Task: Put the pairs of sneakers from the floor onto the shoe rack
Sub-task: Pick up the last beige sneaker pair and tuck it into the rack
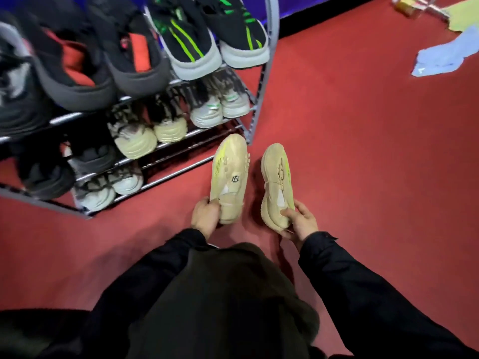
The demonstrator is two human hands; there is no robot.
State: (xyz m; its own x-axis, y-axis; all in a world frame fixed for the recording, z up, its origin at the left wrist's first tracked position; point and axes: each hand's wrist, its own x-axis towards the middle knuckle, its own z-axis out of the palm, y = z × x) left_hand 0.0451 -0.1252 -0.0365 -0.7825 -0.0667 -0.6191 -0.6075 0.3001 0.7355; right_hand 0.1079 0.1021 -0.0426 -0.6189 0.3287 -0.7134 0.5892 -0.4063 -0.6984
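Two beige sneakers with neon-yellow trim are held over the red floor, toes pointing away from me. My left hand (205, 215) grips the heel of the left beige sneaker (229, 172), whose toe reaches the lower right corner of the metal shoe rack (255, 110). My right hand (300, 221) grips the heel of the right beige sneaker (277, 177), a little to the right of the rack. The rack's tiers hold several pairs.
On the rack sit black sneakers with green stripes (207, 35), black-and-red ones (103, 55), and pale pairs (145, 133) lower down. A blue cloth (445, 55) and a yellow-green cloth (464, 16) lie on the red floor (363, 151) at the far right.
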